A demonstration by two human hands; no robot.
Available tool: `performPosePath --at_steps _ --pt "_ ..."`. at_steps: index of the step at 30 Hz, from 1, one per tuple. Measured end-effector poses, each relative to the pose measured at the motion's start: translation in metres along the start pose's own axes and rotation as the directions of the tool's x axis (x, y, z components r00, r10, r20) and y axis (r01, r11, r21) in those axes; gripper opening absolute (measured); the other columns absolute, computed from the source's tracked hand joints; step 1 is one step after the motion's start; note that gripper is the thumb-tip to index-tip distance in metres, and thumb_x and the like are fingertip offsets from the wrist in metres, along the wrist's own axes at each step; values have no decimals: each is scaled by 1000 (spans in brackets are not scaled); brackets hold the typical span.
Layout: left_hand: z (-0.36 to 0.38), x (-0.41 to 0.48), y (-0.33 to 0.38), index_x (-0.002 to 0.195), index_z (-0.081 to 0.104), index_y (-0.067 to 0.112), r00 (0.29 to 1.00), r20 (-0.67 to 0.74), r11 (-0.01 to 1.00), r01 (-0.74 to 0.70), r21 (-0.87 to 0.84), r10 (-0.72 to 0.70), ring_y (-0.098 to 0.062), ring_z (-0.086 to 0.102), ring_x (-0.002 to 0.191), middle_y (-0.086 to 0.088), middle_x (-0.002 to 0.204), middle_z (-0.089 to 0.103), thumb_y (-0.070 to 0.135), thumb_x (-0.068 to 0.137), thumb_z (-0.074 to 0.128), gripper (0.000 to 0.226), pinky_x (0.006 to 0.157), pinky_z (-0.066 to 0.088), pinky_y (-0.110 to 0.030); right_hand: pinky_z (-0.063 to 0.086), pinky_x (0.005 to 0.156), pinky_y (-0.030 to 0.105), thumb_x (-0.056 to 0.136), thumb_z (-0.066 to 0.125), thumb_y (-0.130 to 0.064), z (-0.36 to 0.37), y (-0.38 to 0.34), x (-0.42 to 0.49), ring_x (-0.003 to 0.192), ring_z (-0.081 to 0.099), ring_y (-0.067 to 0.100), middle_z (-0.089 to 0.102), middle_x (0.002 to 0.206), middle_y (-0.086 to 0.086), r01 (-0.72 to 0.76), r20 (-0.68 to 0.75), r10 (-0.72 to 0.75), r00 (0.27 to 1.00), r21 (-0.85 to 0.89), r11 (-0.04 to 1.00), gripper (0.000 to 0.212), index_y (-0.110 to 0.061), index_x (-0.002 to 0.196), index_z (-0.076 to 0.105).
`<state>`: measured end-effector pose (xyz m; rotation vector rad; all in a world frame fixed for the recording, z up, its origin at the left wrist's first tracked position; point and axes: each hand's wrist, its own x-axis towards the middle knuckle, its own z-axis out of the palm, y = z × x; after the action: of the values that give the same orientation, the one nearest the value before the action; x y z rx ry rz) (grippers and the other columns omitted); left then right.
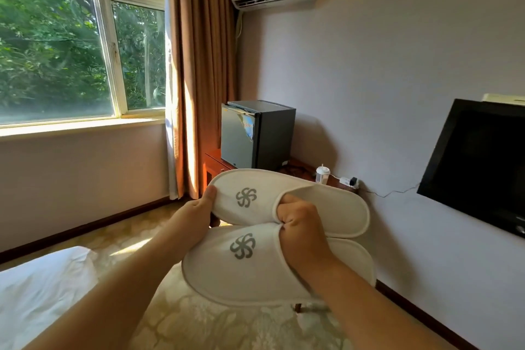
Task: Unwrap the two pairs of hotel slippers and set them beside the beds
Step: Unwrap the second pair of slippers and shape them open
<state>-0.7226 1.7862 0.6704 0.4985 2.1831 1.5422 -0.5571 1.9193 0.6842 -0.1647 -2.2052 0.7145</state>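
Note:
Two white hotel slippers with grey pinwheel logos are held up in front of me, without wrapping. The upper slipper (326, 202) has its toe to the left, and my left hand (199, 214) pinches that toe edge with the thumb on top. The lower slipper (227, 273) lies just below it, partly overlapped. My right hand (301, 230) grips both slippers at their openings, its fingers curled into the upper one. Part of a bed with a white sheet (42, 287) shows at the lower left.
A patterned beige carpet (204, 324) lies below the slippers. A small grey fridge (255, 136) stands on a wooden desk, with a white cup (322, 175) and a charger beside it. A black TV (480, 162) hangs on the right wall. Window and brown curtain are at the left.

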Motion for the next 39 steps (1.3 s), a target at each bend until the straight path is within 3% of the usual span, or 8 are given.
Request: performPosePath --at_steps 8,12,22,27,29,32,35,39 --pt "4 134 10 99 68 16 995 -19 995 98 -30 -98 -28 69 94 -12 96 73 76 85 33 71 99 50 -45 63 77 35 73 75 -14 50 76 103 81 69 16 74 92 3 -51 57 47 997 65 997 15 -2 81 78" --pt "-8 185 16 100 69 16 995 -79 994 68 84 -61 -25 68 89 -9 91 72 78 86 28 76 96 50 -43 62 78 32 71 71 -21 79 101 147 80 69 11 73 91 0 -75 62 66 996 150 986 20 -4 80 77" --pt "-29 310 7 85 74 21 964 -254 994 93 59 -75 -17 71 75 -1 75 75 76 88 29 71 72 52 -29 62 82 33 81 72 -13 163 193 253 93 72 9 76 98 -9 -221 276 110 955 414 883 14 -17 94 75" --pt "-37 369 9 81 75 21 921 -374 992 124 13 -111 -4 68 54 9 63 73 77 87 27 74 59 45 -24 62 77 29 66 78 -33 197 231 326 85 73 8 77 91 -11 -96 305 -64 950 483 871 20 -17 78 76" --pt "-45 387 9 79 76 20 895 -429 992 127 -10 -119 -9 70 60 6 65 74 77 88 28 75 66 50 -30 59 67 23 63 78 -26 212 242 350 74 69 0 73 79 -19 -63 312 -112 944 500 864 8 -29 62 70" --pt "-60 405 3 80 78 18 858 -496 991 130 -39 -133 -20 72 77 1 72 76 77 87 29 77 85 53 -38 61 64 34 65 77 -7 239 254 377 73 72 11 75 79 -7 -68 366 -151 918 521 851 8 -13 64 71" --pt "-76 420 -8 82 78 16 832 -538 989 148 -23 -136 -23 72 80 -2 76 77 78 87 25 82 85 52 -38 62 70 31 66 82 -9 265 257 399 81 74 12 78 85 -4 -66 399 -210 893 577 814 10 -9 75 77" --pt "-98 446 -21 81 78 17 799 -575 982 184 -44 -175 -19 72 78 1 77 77 77 88 25 80 78 51 -32 59 67 25 64 77 -4 304 258 426 75 71 4 75 81 -13 -64 437 -261 861 601 797 15 -18 66 75"
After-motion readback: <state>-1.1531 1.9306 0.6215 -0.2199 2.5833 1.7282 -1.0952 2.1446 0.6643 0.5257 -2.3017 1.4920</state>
